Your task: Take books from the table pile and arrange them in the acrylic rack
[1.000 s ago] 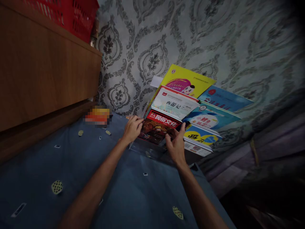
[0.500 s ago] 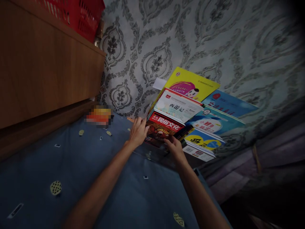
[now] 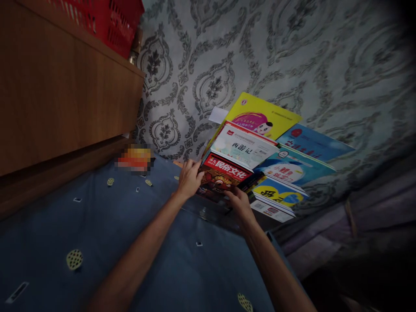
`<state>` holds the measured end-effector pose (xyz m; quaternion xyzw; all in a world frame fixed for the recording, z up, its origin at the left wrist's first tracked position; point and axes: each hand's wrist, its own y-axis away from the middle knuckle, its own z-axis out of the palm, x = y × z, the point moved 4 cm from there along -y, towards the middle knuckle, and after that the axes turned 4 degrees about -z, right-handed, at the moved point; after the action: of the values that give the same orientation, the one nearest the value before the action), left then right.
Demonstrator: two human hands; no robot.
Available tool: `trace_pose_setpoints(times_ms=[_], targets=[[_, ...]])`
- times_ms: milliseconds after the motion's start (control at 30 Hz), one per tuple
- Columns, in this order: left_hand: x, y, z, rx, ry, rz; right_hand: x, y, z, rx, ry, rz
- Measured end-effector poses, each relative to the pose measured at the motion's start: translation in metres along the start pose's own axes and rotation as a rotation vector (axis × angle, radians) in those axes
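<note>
A book with a red band and a dark masked-face picture (image 3: 221, 175) leans at the front of a stepped group of books. My left hand (image 3: 190, 177) grips its left edge, the thumb over the cover. At the lower right of the same book, my right hand (image 3: 240, 203) has its thumb and fingers bent round the edge; some fingertips are hidden. Directly behind it stands a white book with black characters (image 3: 243, 146), then a tall yellow book (image 3: 266, 112). To the right are a teal-blue book (image 3: 292, 167) and a yellow-and-blue book (image 3: 276, 193).
A blue patterned cloth (image 3: 146, 242) covers the surface below. Wooden furniture (image 3: 71, 95) with a red basket (image 3: 120, 26) on top rises at left. A blurred orange-red item (image 3: 134, 158) lies near it. Patterned wallpaper (image 3: 214, 82) backs the books; a pale curtain (image 3: 367, 221) hangs at right.
Both hands stay on the red-and-dark book, with barely any movement. The books sit very slightly further right in the view.
</note>
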<state>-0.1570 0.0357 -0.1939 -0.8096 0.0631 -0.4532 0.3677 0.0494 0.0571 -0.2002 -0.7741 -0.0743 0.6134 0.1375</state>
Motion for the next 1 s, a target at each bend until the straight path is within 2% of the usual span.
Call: trace_pose_setpoints(times_ms=[300,500,567,733,1000], targets=[[-0.003,-0.005,0.001,0.006,-0.002,-0.004,-0.001,-0.002,-0.003,-0.042,0.012,-0.015],[-0.002,-0.001,0.001,0.054,-0.04,0.02,0.006,-0.003,-0.001,-0.074,-0.013,-0.048],[0.0,0.001,0.0,0.063,-0.053,0.028,0.01,-0.003,0.0,-0.043,-0.035,-0.076],[0.003,0.002,-0.001,0.067,-0.068,0.05,0.019,-0.001,-0.002,0.207,-0.092,-0.083],[0.003,0.002,-0.001,0.064,-0.067,0.056,0.017,0.003,-0.003,0.181,-0.08,-0.109]])
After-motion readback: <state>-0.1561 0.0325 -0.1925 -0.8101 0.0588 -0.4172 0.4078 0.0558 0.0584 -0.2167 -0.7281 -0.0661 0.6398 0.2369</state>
